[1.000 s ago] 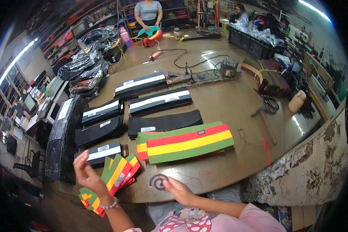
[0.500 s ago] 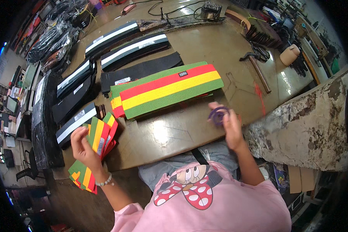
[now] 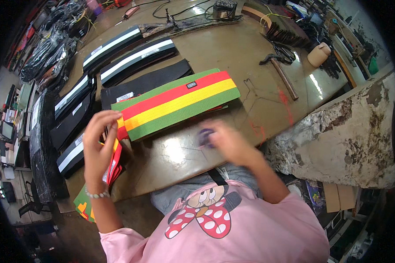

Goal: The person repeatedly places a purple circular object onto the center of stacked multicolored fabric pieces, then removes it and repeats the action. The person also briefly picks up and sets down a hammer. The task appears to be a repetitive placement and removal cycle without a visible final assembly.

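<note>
Head view: a stack of green, red and yellow straps (image 3: 182,107) lies on the table (image 3: 226,48), set in from the near edge and slanting a little toward the far right corner. The left hand (image 3: 98,142), with a beaded bracelet (image 3: 97,194) at its wrist, is at the stack's left end, fingers bent and close together, the index fingertip right by the straps; whether it touches or pinches them I cannot tell. The right hand (image 3: 230,142), blurred, holds a dark purple coil (image 3: 205,138) at its fingertips, between the stack and the table's near edge; how the fingers close on it I cannot tell. Shorter striped strips (image 3: 114,166) lie by the near left corner, partly hidden by the left hand. Beyond the stack lies a plain black strap bundle (image 3: 149,81), then a white-striped black bundle (image 3: 138,61). A wrapped black package (image 3: 46,149) runs along the left edge. Toward the right edge are a hammer (image 3: 284,78) and a tan bottle (image 3: 319,54)
</note>
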### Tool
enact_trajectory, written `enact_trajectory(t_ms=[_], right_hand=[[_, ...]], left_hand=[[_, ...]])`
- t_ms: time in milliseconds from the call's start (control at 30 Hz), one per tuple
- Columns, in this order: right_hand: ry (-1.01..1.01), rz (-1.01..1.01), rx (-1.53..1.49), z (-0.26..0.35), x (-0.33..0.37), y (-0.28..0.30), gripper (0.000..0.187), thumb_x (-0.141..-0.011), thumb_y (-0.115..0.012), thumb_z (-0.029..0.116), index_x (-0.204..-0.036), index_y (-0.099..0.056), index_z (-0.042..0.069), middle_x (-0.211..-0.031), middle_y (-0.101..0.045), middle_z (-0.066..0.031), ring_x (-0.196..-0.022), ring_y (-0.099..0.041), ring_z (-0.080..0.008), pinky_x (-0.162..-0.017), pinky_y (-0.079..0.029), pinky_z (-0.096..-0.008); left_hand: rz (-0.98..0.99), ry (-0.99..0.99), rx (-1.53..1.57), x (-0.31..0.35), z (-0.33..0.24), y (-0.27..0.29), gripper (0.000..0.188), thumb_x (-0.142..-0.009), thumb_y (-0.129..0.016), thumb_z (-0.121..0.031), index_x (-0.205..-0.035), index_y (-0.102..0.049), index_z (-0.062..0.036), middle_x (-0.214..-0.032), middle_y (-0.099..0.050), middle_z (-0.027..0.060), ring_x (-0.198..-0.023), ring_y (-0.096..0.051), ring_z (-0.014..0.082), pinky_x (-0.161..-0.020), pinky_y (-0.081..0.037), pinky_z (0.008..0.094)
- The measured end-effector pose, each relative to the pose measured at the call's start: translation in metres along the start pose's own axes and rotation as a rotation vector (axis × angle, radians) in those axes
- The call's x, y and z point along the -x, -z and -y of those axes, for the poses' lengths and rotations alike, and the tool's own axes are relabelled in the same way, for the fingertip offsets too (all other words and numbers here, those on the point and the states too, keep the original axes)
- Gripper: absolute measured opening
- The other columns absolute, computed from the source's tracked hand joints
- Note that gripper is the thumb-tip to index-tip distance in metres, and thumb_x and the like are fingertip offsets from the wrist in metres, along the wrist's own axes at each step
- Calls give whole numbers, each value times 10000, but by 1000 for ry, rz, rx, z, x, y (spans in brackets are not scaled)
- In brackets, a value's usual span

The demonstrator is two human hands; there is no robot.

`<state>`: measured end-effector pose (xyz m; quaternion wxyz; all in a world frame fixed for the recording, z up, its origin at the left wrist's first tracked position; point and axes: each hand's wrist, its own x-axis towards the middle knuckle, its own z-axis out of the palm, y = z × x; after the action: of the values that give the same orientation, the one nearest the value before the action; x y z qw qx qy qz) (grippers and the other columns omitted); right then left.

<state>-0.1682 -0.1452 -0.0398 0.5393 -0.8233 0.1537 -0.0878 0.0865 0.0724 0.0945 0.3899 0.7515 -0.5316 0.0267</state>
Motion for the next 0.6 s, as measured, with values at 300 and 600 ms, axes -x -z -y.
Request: enact_trajectory(t_ms=[300, 600], right_hand=[[95, -546, 90, -38, 23, 104, 454, -1093, -344, 322, -1291, -538, -38, -1286, -626, -147, -1193, -581, -208, -1050, -409, -349], [-21, -748, 64, -98, 15, 146, 451, -1076, -394, 386, -1176, -540, -29, -1108, -565, -161, -1047, -559, -238, -934, -420, -368]], left_hand=[[132, -167, -267, 5, -9, -79, 338, -802, -757, -58, -1135, -696, -62, -1239, -636, 126, -1174, -611, 335, -953, -519, 427], [24, -176, -408, -19, -34, -61, 323, -769, -652, 2, -1077, -711, -74, -1046, -699, 106, -1011, -660, 287, -897, -524, 407]])
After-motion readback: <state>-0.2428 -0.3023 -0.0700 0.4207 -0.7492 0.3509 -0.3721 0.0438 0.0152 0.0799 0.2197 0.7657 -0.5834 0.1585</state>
